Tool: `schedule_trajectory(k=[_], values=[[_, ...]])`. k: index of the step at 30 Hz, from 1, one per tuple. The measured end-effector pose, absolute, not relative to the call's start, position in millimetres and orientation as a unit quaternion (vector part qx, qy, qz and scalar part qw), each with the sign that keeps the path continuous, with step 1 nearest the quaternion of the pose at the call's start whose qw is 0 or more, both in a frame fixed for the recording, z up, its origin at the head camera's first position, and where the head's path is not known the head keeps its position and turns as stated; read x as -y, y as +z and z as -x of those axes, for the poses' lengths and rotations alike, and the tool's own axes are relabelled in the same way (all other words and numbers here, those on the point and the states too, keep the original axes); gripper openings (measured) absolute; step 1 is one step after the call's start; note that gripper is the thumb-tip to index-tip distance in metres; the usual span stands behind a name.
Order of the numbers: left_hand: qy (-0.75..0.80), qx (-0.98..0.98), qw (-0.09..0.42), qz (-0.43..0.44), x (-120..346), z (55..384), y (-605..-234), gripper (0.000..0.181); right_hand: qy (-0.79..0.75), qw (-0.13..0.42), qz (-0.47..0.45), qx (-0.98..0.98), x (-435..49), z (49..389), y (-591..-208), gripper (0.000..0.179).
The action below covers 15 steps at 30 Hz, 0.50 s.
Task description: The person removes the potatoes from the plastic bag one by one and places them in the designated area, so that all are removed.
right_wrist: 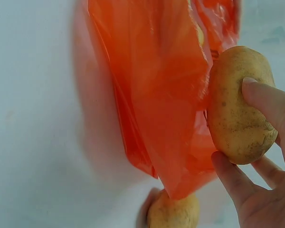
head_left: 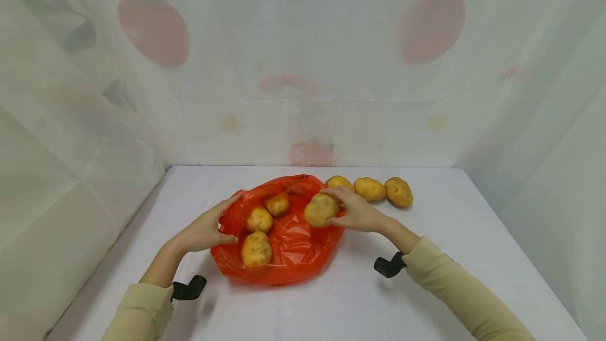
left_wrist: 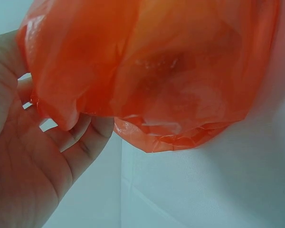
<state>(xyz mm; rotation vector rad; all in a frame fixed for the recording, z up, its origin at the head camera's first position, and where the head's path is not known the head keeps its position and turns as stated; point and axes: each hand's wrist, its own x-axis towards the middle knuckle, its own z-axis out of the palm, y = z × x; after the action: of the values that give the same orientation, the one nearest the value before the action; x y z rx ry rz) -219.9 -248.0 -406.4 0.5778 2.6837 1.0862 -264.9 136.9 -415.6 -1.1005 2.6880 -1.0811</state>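
A red plastic bag [head_left: 293,241] lies spread with its mouth facing up, and three potatoes [head_left: 256,250] sit inside toward its left. At the bag's left rim my left hand [head_left: 208,228] grips the plastic, thumb and fingers spread apart; in the left wrist view part of the fingers is hidden behind the film. My right hand [head_left: 352,209] holds another potato [head_left: 320,210] over the right side of the bag's mouth. The right wrist view shows this potato [right_wrist: 240,107] between thumb and fingers, next to the bag's outer wall [right_wrist: 156,85].
Behind and right of the bag, three more potatoes [head_left: 370,189] stand in a row on the white table [head_left: 426,257]. White patterned sheeting [head_left: 303,130] encloses the back and both sides. A dark wrist fitting [head_left: 390,266] juts from each sleeve.
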Motion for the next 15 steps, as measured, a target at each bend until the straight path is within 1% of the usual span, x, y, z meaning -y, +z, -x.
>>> schedule_trajectory(k=[8,15], values=[[0.365,-0.907,0.093,-0.191,248.1,220.3,-407.8,0.096,-0.417,0.024,0.35,-0.839,-155.0,266.4,-413.0,0.067],[0.367,-0.906,0.094,-0.19,248.5,221.2,-408.8,0.096,-0.437,0.014,0.311,-0.844,-169.8,264.8,-411.3,0.068]])
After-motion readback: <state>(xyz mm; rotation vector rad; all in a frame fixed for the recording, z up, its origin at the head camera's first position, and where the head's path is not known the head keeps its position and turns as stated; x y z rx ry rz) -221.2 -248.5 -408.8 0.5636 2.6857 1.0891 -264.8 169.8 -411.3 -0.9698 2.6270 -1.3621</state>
